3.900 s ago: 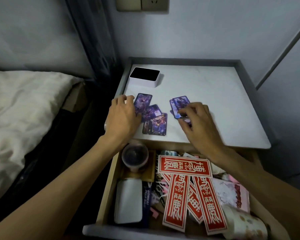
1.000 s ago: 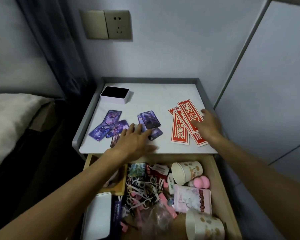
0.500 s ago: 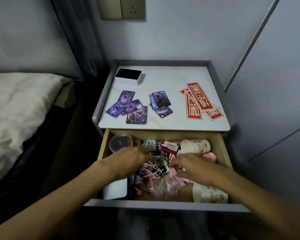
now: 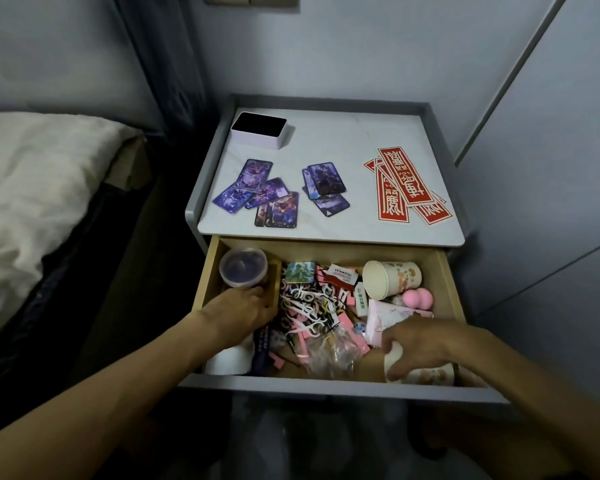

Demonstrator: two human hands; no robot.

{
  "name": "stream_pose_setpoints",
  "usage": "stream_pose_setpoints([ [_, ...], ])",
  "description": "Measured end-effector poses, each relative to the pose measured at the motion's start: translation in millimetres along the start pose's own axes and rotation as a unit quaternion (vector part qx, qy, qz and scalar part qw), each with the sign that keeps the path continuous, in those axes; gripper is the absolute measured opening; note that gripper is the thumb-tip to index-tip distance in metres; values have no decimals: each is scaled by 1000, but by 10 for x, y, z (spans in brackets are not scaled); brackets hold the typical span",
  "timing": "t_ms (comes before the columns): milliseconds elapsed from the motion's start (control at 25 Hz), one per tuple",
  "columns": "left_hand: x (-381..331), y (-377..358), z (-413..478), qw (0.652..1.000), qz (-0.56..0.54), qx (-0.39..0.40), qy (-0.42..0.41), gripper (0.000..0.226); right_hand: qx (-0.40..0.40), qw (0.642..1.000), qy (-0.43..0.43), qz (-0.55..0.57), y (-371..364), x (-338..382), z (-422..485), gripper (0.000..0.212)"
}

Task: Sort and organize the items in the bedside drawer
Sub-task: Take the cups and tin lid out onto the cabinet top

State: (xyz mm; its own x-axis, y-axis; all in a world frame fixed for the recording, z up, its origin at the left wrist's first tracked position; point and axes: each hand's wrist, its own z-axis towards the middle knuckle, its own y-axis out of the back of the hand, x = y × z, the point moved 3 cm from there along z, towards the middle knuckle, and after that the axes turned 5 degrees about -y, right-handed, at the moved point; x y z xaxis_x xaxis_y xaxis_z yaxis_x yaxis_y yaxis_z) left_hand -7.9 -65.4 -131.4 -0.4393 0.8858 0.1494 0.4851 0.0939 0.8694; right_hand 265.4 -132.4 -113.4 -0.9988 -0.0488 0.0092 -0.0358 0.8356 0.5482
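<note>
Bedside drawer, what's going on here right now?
A person is sorting through the open drawer. Their left hand reaches the clear round tub at its back left; whether it grips it is unclear. Their right hand closes round a paper cup lying at the front right. On the nightstand top lie purple cards in two groups, red paper strips and a small white box.

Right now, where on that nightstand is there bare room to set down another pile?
Bare top lies behind the cards, between the white box and the red strips, plus a lane between the smaller card pile and those strips. The drawer is packed; the right hand grips a paper cup there.
</note>
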Motion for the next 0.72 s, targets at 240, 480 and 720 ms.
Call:
stream_pose_setpoints([
  [240,25,238,4,992,-120,41,14,21,81,996,43,11,27,-169,-18,49],
  [480,20,665,375,922,-359,-142,42,13,-40,997,68,19,11,-294,-4,40],
  [720,-218,805,1059,788,-600,-134,42,46,-198,956,65,207,336,-599,-214,70],
])
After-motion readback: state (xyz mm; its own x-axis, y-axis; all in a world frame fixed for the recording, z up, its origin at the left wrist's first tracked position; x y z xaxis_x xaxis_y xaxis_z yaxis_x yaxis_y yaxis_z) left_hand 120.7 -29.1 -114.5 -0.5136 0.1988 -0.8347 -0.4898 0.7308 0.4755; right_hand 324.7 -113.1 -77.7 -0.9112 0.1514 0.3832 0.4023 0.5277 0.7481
